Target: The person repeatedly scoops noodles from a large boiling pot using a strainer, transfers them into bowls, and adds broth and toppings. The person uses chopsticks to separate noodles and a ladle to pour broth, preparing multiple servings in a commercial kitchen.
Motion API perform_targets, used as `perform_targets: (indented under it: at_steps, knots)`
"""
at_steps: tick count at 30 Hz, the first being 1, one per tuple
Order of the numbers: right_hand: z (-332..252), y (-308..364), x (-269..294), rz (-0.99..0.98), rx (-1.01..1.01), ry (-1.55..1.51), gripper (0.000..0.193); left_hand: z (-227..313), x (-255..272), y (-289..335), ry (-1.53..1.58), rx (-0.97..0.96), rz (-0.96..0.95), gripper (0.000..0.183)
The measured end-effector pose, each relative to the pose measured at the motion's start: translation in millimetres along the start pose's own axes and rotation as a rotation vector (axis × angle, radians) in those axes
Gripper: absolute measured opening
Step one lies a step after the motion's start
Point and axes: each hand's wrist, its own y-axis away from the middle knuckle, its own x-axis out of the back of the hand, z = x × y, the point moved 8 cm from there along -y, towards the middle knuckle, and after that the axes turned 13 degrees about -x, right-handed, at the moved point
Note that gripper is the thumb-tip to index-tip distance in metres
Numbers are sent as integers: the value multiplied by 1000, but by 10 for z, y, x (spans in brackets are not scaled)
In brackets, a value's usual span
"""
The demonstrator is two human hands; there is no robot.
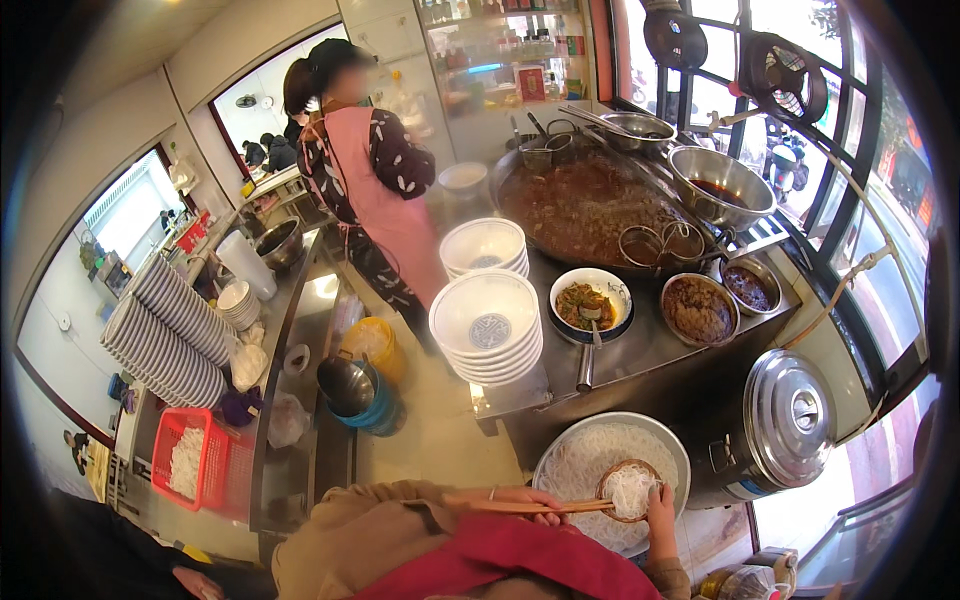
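Observation:
My left hand (pixel 540 505) is closed round the long wooden handle of a small bamboo strainer (pixel 605 487). White noodles (pixel 630 492) fill the strainer's round basket. On the basket's right side, my right hand (pixel 661 508) is closed at the rim, with its fingertips against the noodles. The basket is over a wide metal basin (pixel 682 455), where more pale, thin noodles (pixel 590 450) lie in cloudy liquid. The basin's lower part is partly hidden by my arms and red apron.
White bowls (pixel 487 315) stand stacked at the counter's near corner. Behind them are a chopped-food bowl (pixel 590 300) with a spoon, a huge pan of brown broth (pixel 590 200) and metal bowls. A lidded steel pot (pixel 790 415) stands right. A person in a pink apron (pixel 360 170) stands beyond.

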Motion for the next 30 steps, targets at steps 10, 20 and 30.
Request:
perform_targets:
  at_steps: [10,20,30]
  knots:
    - [-962,795,-42,363,463,671,54,8,-290,-116,429,69,-44,19]
    - [-1758,1676,-800,-94,806,299,24,329,-632,-340,-250,-198,200,31]
    - [-1810,1664,469,87,345,251,15,555,-218,-218,-148,-209,366,40]
